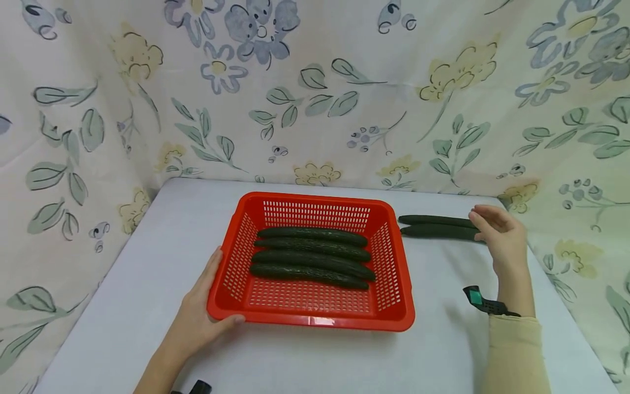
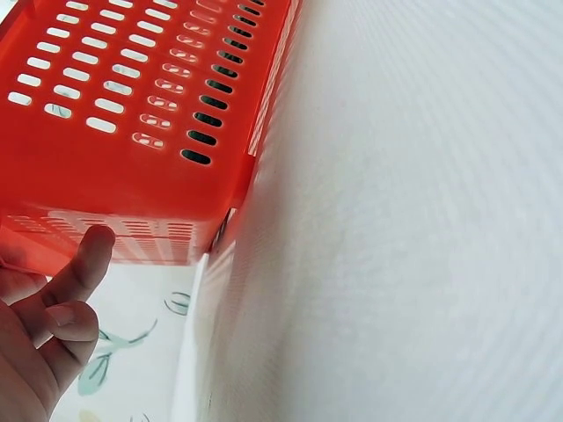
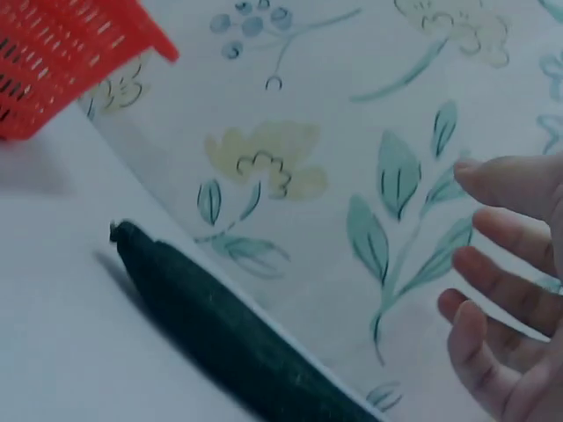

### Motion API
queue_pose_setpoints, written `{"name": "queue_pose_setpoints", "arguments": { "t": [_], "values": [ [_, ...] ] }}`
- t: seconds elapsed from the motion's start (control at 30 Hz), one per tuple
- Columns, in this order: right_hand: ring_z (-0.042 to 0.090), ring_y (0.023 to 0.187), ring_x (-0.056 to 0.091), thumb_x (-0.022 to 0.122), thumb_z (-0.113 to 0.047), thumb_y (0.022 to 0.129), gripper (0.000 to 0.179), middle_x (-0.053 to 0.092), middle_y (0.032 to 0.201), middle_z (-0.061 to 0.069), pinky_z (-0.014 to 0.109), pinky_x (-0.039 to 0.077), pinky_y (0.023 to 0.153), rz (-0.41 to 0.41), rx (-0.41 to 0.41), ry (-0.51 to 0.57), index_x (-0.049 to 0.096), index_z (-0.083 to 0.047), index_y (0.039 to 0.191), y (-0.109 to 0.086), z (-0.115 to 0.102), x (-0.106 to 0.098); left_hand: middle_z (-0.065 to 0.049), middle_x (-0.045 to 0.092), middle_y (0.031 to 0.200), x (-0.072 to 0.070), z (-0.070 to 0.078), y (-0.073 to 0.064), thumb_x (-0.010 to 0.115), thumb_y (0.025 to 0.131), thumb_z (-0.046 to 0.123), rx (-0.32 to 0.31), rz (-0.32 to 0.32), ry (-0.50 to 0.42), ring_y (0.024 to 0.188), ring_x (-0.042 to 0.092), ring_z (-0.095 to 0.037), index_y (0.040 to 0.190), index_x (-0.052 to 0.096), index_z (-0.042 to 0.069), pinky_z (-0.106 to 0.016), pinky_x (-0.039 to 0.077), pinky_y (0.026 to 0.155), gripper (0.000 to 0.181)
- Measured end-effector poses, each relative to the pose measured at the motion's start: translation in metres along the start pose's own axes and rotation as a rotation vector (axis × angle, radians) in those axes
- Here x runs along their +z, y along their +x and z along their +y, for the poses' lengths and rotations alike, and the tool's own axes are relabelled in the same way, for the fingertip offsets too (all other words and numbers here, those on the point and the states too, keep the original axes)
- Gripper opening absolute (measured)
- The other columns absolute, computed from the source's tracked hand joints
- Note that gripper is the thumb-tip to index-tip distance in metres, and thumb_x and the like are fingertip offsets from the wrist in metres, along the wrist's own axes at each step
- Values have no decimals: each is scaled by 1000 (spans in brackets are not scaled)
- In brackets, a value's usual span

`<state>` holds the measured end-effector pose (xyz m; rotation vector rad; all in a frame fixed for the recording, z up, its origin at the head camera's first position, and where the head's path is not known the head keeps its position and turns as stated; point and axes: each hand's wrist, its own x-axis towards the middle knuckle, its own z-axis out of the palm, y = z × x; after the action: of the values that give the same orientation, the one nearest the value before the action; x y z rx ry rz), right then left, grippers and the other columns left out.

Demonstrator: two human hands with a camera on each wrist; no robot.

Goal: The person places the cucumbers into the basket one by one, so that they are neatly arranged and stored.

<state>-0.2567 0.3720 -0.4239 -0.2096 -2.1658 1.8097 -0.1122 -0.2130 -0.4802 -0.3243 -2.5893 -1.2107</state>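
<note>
A red plastic basket [image 1: 315, 320] with slotted walls holds several dark green cucumbers [image 1: 312, 257], lying side by side. My left hand [image 1: 197, 306] holds its near left corner, the thumb along the front rim and the fingers against the left wall. In the left wrist view, fingertips [image 2: 98, 239] meet the red wall. To the right of the basket lie two more cucumbers [image 1: 435, 231] on the white table. Over their right ends hovers my right hand [image 1: 502, 235], fingers loosely bent and spread, holding nothing; in the right wrist view a gap separates it from the cucumber [image 3: 220, 325].
The white table [image 1: 123, 306] extends around the basket. Floral cloth [image 1: 315, 98] rises behind the table's far edge and along both sides. A dark band with a green patch [image 1: 484, 302] circles the right wrist, above a beige sleeve [image 1: 514, 355].
</note>
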Motion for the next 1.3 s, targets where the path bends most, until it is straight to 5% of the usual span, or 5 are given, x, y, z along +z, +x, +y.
{"name": "queue_pose_setpoints", "arguments": {
  "t": [0.23,0.47,0.63,0.77,1.3],
  "values": [
    [-1,107,57,82,-30,95,41,66,108,-24,10,51,63,135,36,-300,73,-10,129,8,33,-11,-3,30,174,1,0,1,99,67,27,1,6,-9,146,43,-3,172,19,23,-6,40,97,132],
    [29,151,40,82,-42,94,65,57,154,9,51,26,127,77,10,-518,63,-8,146,5,68,-23,-2,28,175,1,-1,0,99,66,26,3,3,-16,147,37,3,172,19,23,-6,39,99,133],
    [47,144,42,85,-34,92,63,55,153,24,41,42,105,-15,-158,-656,64,-4,142,6,83,-27,-1,28,175,0,-2,0,99,67,28,10,4,-19,149,35,5,172,18,24,-5,39,100,132],
    [53,144,40,85,-28,91,60,54,150,30,59,36,117,-64,-237,-692,64,1,140,10,91,-27,-1,28,175,1,-2,-1,100,66,30,33,5,-15,150,33,4,172,18,23,-5,36,103,133],
    [59,144,34,80,-38,96,58,47,152,34,81,19,115,-112,-184,-766,65,-1,138,13,95,-29,-2,30,174,2,-2,-2,99,67,27,35,14,-20,149,33,8,172,20,21,-5,38,100,132]
  ]
}}
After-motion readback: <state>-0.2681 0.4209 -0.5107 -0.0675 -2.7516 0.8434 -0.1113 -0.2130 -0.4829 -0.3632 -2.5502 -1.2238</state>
